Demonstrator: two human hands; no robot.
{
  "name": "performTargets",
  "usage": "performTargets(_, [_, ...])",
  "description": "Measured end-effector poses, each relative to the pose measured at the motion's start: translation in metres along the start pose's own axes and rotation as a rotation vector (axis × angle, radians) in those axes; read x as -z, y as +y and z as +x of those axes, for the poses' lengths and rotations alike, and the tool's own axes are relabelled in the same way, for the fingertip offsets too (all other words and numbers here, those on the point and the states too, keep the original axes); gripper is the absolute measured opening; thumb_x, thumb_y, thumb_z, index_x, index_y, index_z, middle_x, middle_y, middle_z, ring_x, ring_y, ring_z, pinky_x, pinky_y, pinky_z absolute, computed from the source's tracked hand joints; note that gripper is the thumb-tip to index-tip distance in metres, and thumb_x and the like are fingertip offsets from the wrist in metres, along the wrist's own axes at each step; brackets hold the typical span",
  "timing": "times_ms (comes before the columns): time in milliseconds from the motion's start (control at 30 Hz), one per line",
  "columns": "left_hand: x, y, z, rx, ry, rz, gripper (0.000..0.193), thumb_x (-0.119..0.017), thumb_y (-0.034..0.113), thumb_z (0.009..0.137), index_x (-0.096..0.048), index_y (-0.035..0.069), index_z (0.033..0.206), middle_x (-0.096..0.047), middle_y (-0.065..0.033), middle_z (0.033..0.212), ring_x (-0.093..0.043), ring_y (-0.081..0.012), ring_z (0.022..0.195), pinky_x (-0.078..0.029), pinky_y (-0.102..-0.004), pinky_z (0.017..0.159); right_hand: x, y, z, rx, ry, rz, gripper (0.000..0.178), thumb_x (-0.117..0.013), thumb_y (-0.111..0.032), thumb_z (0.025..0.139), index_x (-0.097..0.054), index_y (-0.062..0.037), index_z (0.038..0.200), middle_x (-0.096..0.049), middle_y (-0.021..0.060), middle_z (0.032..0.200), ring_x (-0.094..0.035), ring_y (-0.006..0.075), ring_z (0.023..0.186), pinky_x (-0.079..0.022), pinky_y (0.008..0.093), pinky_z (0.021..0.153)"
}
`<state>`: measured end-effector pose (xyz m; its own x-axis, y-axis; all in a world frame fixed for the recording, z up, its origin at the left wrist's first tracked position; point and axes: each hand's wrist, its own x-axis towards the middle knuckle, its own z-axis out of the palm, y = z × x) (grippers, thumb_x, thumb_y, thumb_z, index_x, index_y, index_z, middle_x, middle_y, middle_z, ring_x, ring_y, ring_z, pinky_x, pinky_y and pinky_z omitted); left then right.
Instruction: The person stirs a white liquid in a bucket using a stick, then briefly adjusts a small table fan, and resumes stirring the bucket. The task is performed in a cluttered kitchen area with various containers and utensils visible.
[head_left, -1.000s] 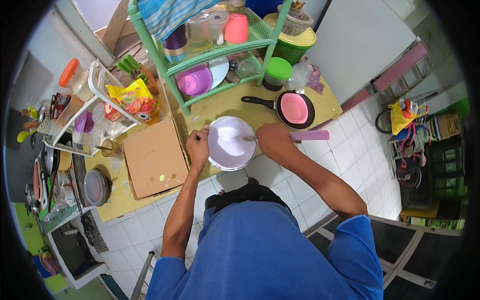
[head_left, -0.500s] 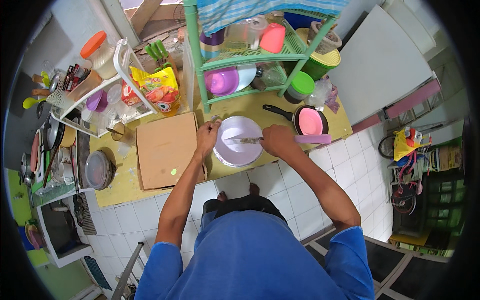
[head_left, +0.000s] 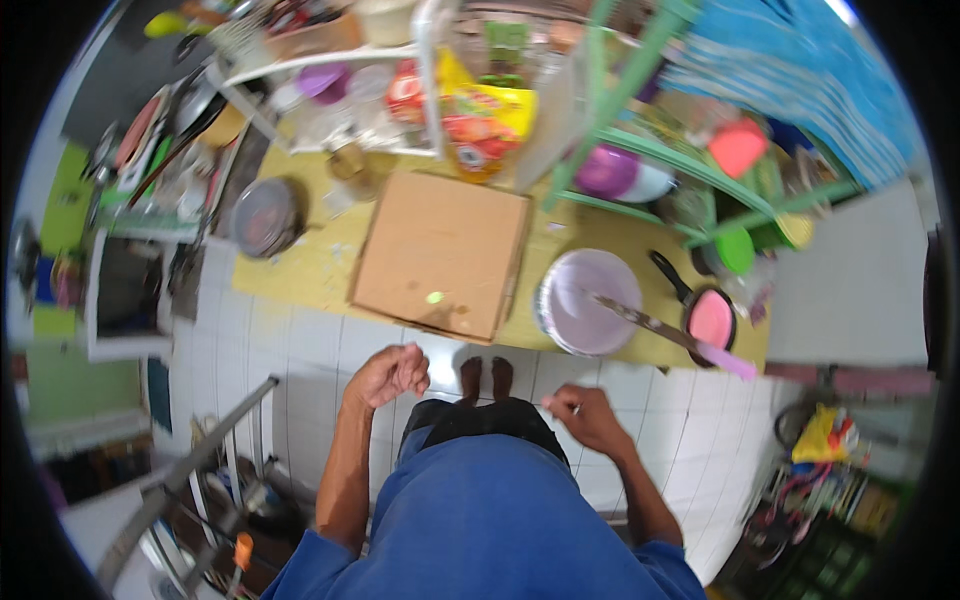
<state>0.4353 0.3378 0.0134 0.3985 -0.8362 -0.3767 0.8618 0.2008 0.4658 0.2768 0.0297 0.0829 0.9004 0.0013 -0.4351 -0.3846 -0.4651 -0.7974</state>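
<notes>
My left hand (head_left: 393,376) is over the floor in front of the table, below the cardboard box (head_left: 440,255), with its fingers loosely bent and apart and nothing in them. Nearer the right, my right hand (head_left: 588,413) is off the table too, its fingers curled in and empty. On the table stands a round, pale lilac basin (head_left: 590,335) with a silvery outside. A long, flat-bladed, knife-like tool (head_left: 655,324) with a lilac handle leans over the basin's right rim, its blade tip inside. What the basin holds is blurred.
Right of the basin, a pink bowl (head_left: 711,318) sits in a small black frying pan (head_left: 685,285). A green shelf rack (head_left: 690,165) and a white rack (head_left: 330,60) stand at the back. Lidded containers (head_left: 265,217) sit at the table's left. A metal rail (head_left: 215,440) rises at lower left.
My right hand has let go of the knife-like tool, which now leans in the basin. My left hand has left the basin's rim. Both have drawn back toward my body; the view has turned left.
</notes>
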Motion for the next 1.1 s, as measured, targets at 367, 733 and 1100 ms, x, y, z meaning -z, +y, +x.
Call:
performTargets(367, [0.158, -0.26, -0.198, 0.405, 1.298, 0.388, 0.03, -0.059, 0.026, 0.078, -0.059, -0.003, 0.088, -0.062, -0.013, 0.078, -0.063, -0.0228, 0.061, -0.053, -0.0353, 0.05, -0.13, -0.034, 0.082, 0.167, -0.513, -0.277, 0.023, -0.064, -0.026, 0.082, -0.063, -0.0028, 0.085, -0.064, 0.0135, 0.078, -0.061, 0.0285, 0.072, -0.048, 0.0353, 0.068])
performTargets(733, [0.31, -0.141, -0.148, 0.413, 1.27, 0.878, 0.042, -0.056, 0.033, 0.074, -0.066, 0.001, 0.1, -0.065, -0.0184, 0.104, -0.062, -0.031, 0.1, -0.05, -0.0405, 0.085, -0.316, -0.205, 0.166, 0.362, -0.82, -0.214, 0.01, -0.063, -0.01, 0.084, -0.062, 0.0, 0.087, -0.06, 0.0016, 0.07, -0.054, 0.0074, 0.061, -0.045, 0.0232, 0.057])
performTargets(1100, [0.333, 0.001, -0.303, 0.193, 1.619, 0.538, 0.042, -0.054, 0.035, 0.075, -0.067, -0.004, 0.086, -0.065, -0.0238, 0.09, -0.063, -0.0363, 0.09, -0.05, -0.0438, 0.08, -0.498, -0.327, 0.269, 0.567, -1.11, -0.313, 0.008, -0.062, -0.008, 0.084, -0.06, 0.0001, 0.085, -0.058, 0.0005, 0.067, -0.053, 0.0062, 0.06, -0.043, 0.0211, 0.055])
